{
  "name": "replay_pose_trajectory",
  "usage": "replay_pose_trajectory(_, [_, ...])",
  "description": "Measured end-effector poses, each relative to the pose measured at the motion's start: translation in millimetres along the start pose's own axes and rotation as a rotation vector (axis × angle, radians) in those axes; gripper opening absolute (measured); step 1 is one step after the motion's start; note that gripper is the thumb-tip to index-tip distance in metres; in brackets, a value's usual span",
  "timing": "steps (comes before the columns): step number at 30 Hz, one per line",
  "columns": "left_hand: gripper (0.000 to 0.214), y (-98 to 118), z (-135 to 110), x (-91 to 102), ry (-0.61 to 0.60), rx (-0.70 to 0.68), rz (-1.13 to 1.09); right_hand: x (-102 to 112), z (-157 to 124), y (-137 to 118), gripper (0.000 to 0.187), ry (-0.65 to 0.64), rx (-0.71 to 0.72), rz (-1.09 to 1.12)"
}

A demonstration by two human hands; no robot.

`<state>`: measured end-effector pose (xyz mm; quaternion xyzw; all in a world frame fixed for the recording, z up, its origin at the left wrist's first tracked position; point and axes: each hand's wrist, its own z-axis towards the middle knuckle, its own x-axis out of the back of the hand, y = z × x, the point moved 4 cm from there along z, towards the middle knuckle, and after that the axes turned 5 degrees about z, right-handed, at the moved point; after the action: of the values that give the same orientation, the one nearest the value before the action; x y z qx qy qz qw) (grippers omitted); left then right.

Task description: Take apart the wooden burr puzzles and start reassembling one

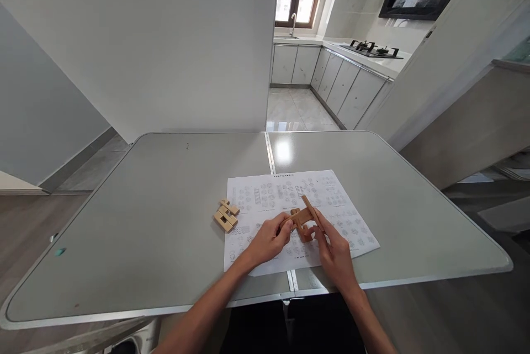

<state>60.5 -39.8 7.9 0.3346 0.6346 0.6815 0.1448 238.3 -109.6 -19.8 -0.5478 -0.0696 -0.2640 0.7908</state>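
Both of my hands hold a small cluster of interlocked wooden puzzle pieces (303, 218) just above a printed instruction sheet (348, 216). My left hand (270, 239) pinches the left end of the cluster with closed fingers. On the right side my right hand (333, 249) grips it, fingers curled along a slanted wooden bar. A separate pale notched wooden block (226, 215) lies on the table at the sheet's left edge, a little left of my left hand.
The grey folding table (144, 221) has a metal seam down its middle and a rounded rim. A small teal speck (60, 252) lies near its left edge. Beyond the table a white wall and a kitchen with cabinets (331, 75) and a stove.
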Motion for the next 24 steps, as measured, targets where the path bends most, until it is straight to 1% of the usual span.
replay_pose_trajectory(5, [0.040,-3.0,1.2,-0.4,0.003,-0.004,0.009,0.0,0.8,-0.7,0.048,-0.005,0.023,-0.016])
replay_pose_trajectory(9, [0.039,-6.1,2.1,1.0,0.010,-0.016,0.028,0.8,-0.3,1.9,0.048,-0.010,0.008,-0.031])
replay_pose_trajectory(17, [0.038,-3.3,1.8,1.0,0.013,-0.017,0.031,-0.1,-0.4,-0.1,0.049,-0.016,0.024,-0.046])
replay_pose_trajectory(24, [0.038,-1.9,2.9,0.6,0.028,-0.017,0.027,-6.5,-1.0,1.1,0.055,-0.091,0.057,-0.048])
